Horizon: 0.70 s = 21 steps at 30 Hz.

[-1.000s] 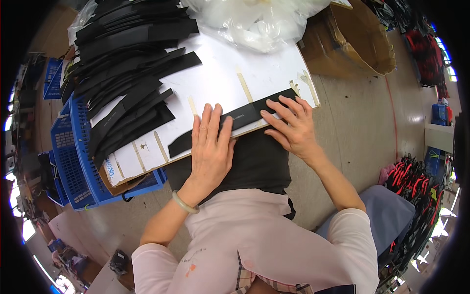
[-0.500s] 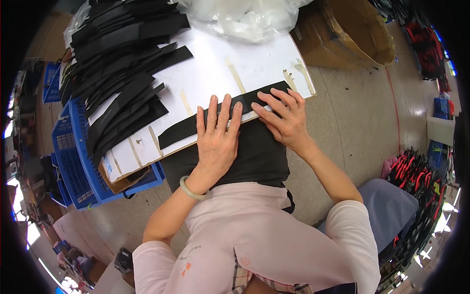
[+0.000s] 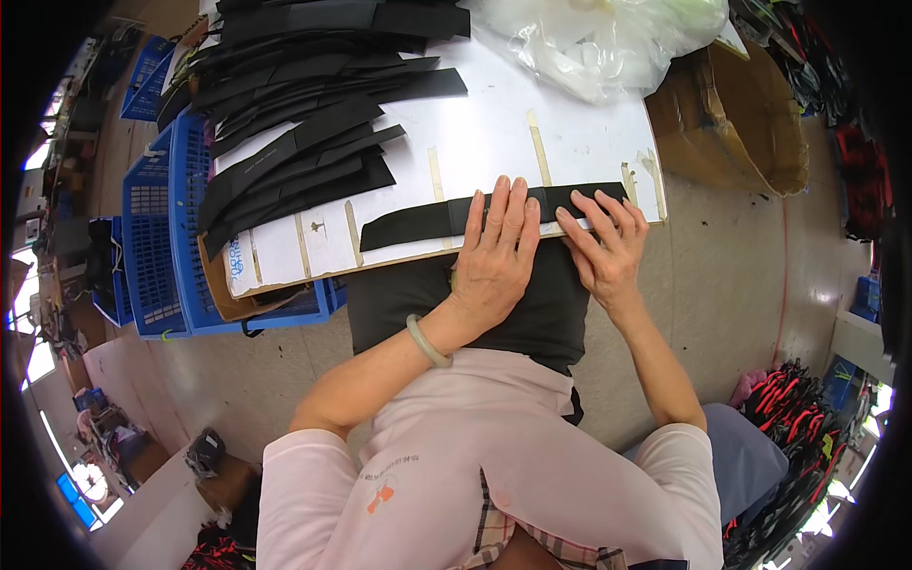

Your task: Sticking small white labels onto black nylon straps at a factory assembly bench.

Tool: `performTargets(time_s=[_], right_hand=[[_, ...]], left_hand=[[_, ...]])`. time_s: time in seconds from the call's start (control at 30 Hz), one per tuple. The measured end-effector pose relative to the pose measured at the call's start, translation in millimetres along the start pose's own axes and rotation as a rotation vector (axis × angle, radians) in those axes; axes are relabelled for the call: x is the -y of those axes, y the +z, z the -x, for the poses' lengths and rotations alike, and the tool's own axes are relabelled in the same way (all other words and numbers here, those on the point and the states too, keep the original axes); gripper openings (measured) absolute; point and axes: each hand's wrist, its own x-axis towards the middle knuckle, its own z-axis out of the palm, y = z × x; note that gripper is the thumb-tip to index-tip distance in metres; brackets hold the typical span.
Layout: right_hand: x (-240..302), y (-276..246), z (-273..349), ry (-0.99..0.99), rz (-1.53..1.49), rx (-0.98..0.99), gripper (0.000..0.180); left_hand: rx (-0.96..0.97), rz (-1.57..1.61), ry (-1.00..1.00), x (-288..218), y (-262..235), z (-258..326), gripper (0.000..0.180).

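Along the near edge of the white tabletop (image 3: 489, 119), toward its near right corner, both hands are resting on a black strip (image 3: 408, 226). Left hand (image 3: 494, 256) first: fingers pretty straight and only slightly spread, lying across the strip's middle with the tips reaching past its far side. I can't make out that thumb. Right hand (image 3: 611, 255) is bent more, fingers fanned apart, tips down near the strip's right end. Neither hand looks closed around anything; it's more of a flat press, though I can't tell how hard.

As for the strip, my guess is it's light, thin and bendy, fabric or something like it, with a panel in the middle that looks a bit stiffer. Doesn't look fragile, might slide a little on that smooth top. I'd take it by the two ends or a long side; the left end lies bare, so that's the easy spot.

Further out, bits of tan tape (image 3: 436, 176) run across the surface. A messy pile of similar black strips (image 3: 299, 142) covers the left side, spilling over the left edge. At the far edge, over to the right, sits a clear plastic bag (image 3: 589, 52). Past the right edge there's a cardboard box (image 3: 698, 142), and blue crates (image 3: 152, 256) stand off the left edge.
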Motion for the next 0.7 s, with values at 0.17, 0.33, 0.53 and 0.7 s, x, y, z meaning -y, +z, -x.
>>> performTargets(time_s=[0.17, 0.33, 0.53, 0.7], right_hand=[[1.9, -3.2, -0.5, 0.013, 0.007, 0.007, 0.035], [2.1, -4.5, -6.8, -0.010, -0.002, 0.012, 0.036], [10.2, -24.5, -44.5, 0.068, -0.305, 0.039, 0.036], [87.7, 21.5, -117.9, -0.163, -0.564, 0.232, 0.024]], left_hand=[[0.000, 0.019, 0.001, -0.6, -0.3, -0.6, 0.050], [-0.021, -0.017, -0.004, -0.4, 0.8, -1.1, 0.047], [0.002, -0.079, 0.008, 0.8, -2.1, 1.0, 0.047], [0.000, -0.075, -0.058, -3.0, 12.6, 6.9, 0.053]])
